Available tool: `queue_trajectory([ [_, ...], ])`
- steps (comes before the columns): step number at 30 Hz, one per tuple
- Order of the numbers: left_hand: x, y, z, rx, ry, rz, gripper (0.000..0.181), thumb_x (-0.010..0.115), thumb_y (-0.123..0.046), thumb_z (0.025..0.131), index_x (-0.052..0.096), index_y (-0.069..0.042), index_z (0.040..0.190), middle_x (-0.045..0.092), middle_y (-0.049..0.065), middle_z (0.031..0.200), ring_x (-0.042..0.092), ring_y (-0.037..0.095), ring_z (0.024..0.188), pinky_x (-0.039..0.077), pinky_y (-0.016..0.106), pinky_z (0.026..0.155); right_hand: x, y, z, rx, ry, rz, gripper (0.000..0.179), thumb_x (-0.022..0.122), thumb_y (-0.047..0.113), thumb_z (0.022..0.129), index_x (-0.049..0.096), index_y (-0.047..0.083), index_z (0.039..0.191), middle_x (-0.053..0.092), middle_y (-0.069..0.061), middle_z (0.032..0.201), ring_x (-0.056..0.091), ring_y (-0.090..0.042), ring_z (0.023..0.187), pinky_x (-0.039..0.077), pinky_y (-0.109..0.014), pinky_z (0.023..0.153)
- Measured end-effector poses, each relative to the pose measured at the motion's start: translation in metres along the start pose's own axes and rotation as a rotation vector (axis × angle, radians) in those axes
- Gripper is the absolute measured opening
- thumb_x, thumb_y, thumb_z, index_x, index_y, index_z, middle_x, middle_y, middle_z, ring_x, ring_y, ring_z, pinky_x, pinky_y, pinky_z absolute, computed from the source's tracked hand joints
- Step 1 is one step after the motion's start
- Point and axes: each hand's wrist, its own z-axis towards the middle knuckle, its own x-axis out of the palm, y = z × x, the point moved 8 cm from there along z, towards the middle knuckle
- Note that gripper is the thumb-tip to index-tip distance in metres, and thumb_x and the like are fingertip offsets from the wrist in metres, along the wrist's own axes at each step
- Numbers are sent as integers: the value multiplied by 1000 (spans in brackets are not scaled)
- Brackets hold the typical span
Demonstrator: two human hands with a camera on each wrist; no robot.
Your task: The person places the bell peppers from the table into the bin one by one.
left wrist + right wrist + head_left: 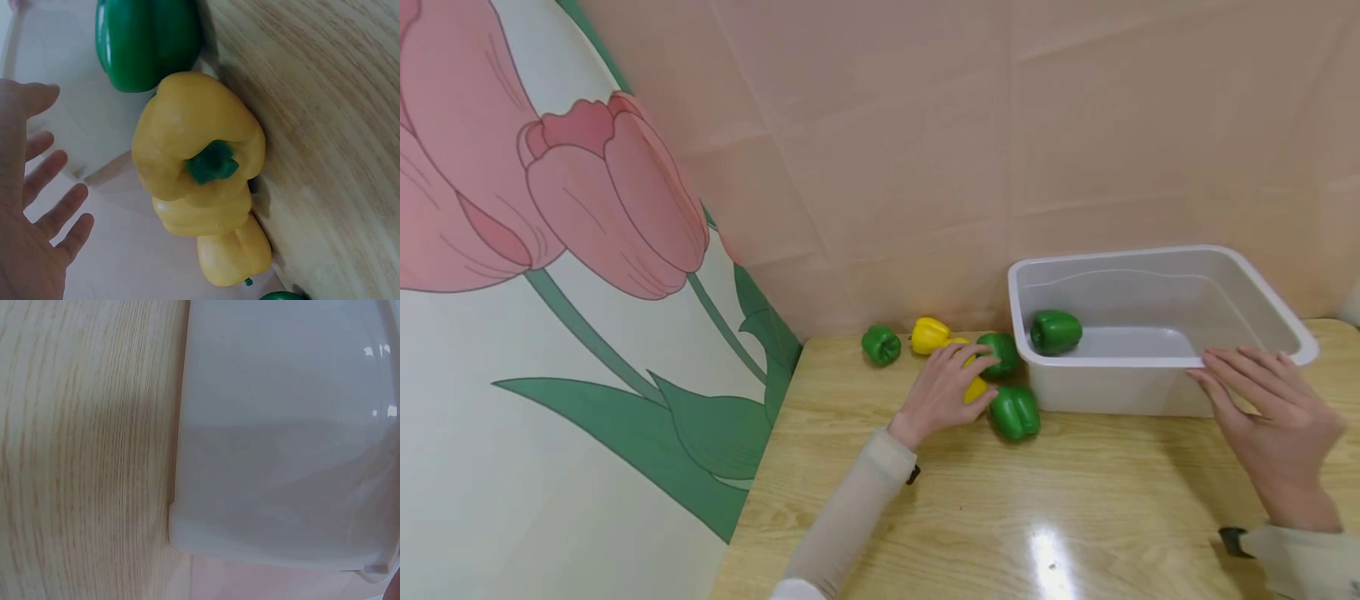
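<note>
My left hand (946,387) reaches over a yellow bell pepper (976,390), its fingers spread and loosely bent. In the left wrist view the hand (31,206) is apart from that yellow pepper (200,134), whose green stem faces the camera. Two more yellow peppers are lined up behind it, the farthest being the smaller yellow pepper (929,335). Beside the hand lie a green bell pepper (1015,413) and another green pepper (997,356). The right hand (1277,408) holds the front rim of a white plastic bin (1120,387), thumb outside the wall.
Inside the bin, a green pepper (1056,332) rests at the left end. One more green pepper (881,344) sits at the table's back left. The wooden table (970,517) backs onto a pink cloth (880,167); a tulip-painted wall (610,417) borders its left.
</note>
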Motion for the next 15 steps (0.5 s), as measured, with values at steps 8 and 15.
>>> queue_trajectory([
  [8, 7, 2, -7, -36, 45, 25, 54, 70, -48, 100, 63, -22, 147, 63, -1, 148, 58, 20, 137, 44, 36, 118, 0, 1, 1, 4, -10, 16, 31, 88, 35, 90, 86, 5, 97, 81, -10, 109, 76, -22, 116, 47, -18, 109],
  [15, 14, 6, -12, -58, 76, 62, 57, 68, -53, 100, 61, -23, 149, 61, -3, 150, 57, 17, 135, 48, 33, 111, -1, 2, 2, 3, -9, 8, 30, 88, 35, 90, 86, 6, 97, 81, -11, 109, 76, -21, 117, 47, -20, 110],
])
